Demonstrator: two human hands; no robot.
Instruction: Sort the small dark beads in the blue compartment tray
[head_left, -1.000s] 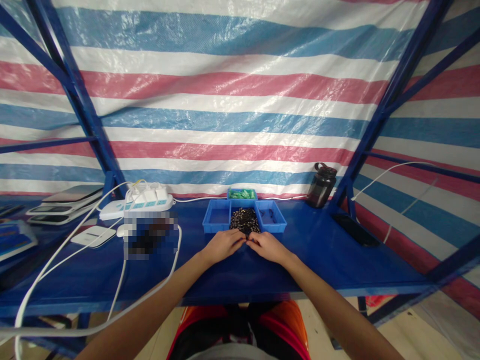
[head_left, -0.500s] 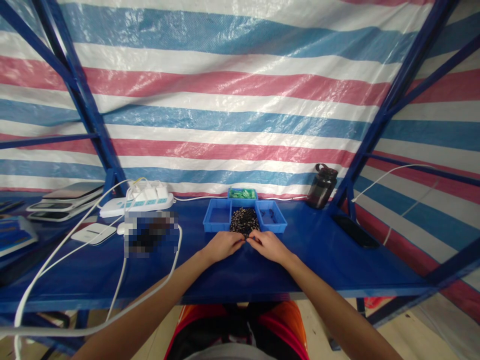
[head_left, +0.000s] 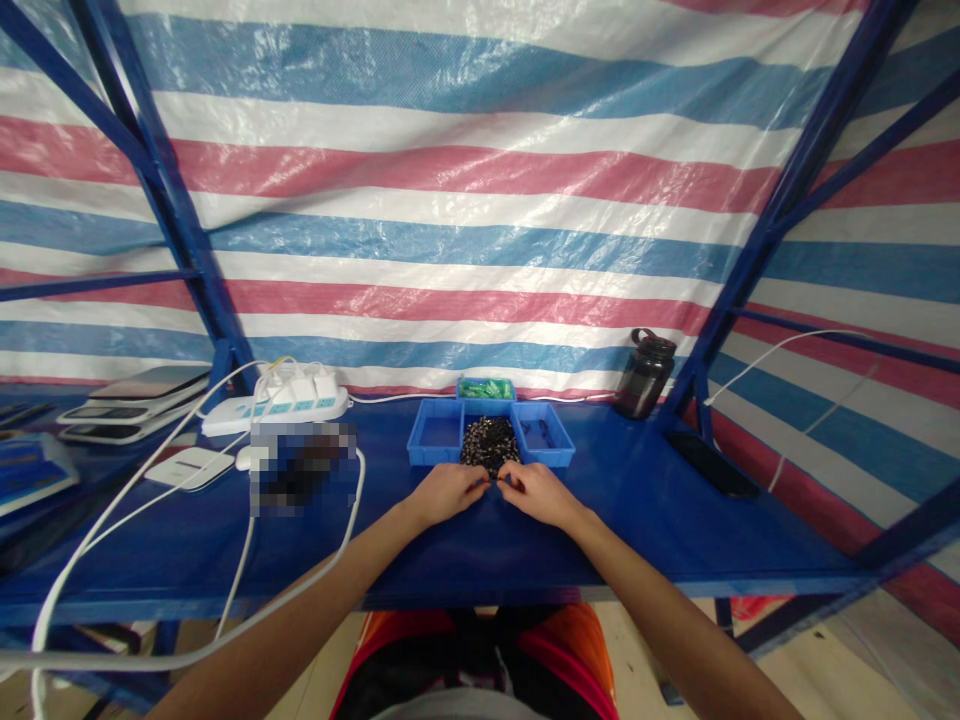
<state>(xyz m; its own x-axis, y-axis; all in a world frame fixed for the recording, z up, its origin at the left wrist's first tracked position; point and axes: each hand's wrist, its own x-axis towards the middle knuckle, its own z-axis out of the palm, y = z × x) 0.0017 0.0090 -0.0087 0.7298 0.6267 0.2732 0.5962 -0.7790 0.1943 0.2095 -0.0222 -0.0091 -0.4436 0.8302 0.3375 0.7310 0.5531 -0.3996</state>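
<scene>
My left hand [head_left: 451, 492] and my right hand [head_left: 536, 492] meet almost fingertip to fingertip at the front of a heap of small black and brass-coloured parts [head_left: 489, 445]. Both are closed in a pinch; whatever sits between the fingers is too small to make out. The heap fills the middle blue bin. On its left stands a blue bin [head_left: 436, 460] with no parts showing inside. The blue bin on the right [head_left: 561, 458] holds a few small dark pieces [head_left: 546, 432]. Behind the heap, another bin contains green pieces [head_left: 486, 387].
A white power strip [head_left: 315, 408] with plugs and looping white cables [head_left: 352, 510] takes up the left side. Nearby lie a white flat box [head_left: 189, 467] and stacked devices [head_left: 135, 405]. At right are a dark bottle [head_left: 643, 375] and a black phone-like slab [head_left: 712, 465].
My right fingertips have shifted very slightly. Otherwise the hands, the bins and the heap look the same, apart from a tiny shift of the camera.
</scene>
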